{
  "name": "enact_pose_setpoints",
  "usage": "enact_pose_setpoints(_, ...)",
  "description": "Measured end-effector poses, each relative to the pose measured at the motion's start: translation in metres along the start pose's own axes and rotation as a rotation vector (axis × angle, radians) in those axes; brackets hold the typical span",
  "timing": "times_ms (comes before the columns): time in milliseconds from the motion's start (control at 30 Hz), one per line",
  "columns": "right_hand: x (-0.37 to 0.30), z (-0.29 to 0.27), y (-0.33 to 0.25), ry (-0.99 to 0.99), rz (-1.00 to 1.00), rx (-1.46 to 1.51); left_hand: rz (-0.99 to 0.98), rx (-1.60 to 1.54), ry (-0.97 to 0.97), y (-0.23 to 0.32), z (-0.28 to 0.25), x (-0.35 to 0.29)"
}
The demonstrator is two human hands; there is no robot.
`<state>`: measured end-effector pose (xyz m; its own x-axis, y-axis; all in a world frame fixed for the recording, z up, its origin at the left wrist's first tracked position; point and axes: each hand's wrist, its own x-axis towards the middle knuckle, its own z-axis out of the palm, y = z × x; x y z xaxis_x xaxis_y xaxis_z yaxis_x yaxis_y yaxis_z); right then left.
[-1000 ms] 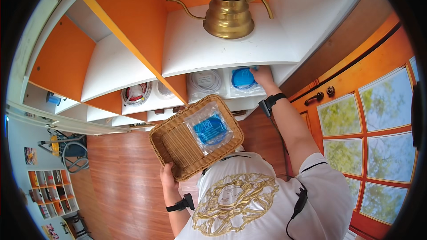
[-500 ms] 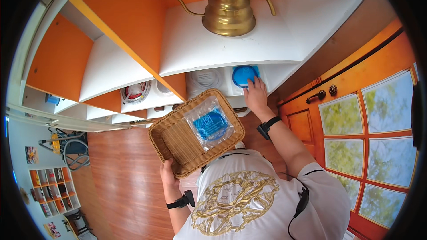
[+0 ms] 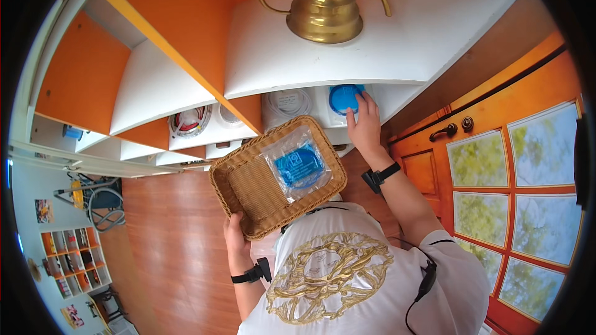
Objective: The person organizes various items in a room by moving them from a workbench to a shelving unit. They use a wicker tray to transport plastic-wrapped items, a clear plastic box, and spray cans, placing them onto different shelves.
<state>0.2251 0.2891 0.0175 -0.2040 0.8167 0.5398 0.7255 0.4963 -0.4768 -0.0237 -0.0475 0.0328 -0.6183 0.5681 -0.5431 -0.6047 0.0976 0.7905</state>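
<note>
The left hand (image 3: 234, 232) grips a corner of a wicker basket (image 3: 251, 195) carrying a clear-bagged blue packet (image 3: 298, 164), while the right hand (image 3: 366, 129), thumb and fingers apart, reaches the edge of a round blue coil (image 3: 343, 99) on a white shelf (image 3: 391, 100) below a gold-coloured kettle (image 3: 326, 15).

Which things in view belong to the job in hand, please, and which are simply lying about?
Apparently part of the job:
wicker basket, held by the left hand
blue packet inside it
round blue item on the lower shelf, at the right hand's fingers

Apparently just lying about:
brass-coloured kettle, upper shelf
white coil, lower shelf
</note>
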Motion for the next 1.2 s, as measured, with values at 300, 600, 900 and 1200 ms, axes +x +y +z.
enact_pose_setpoints(300, -0.047, -0.005, -0.07, -0.51, 0.132, 0.407, 0.036, 0.068, -0.043, 0.0, 0.002, 0.004)
enact_pose_setpoints(600, -0.038, 0.011, -0.082, -0.725, 0.025, -0.061, 0.112, 0.059, -0.055, 0.012, 0.019, -0.009)
enact_pose_setpoints(900, -0.039, 0.028, -0.086, -0.784, 0.038, -0.117, 0.141, 0.067, -0.052, 0.005, 0.012, -0.011)
enact_pose_setpoints(1200, -0.044, -0.004, -0.103, -0.299, -0.261, 0.127, 0.118, 0.024, 0.03, 0.005, 0.009, -0.017)
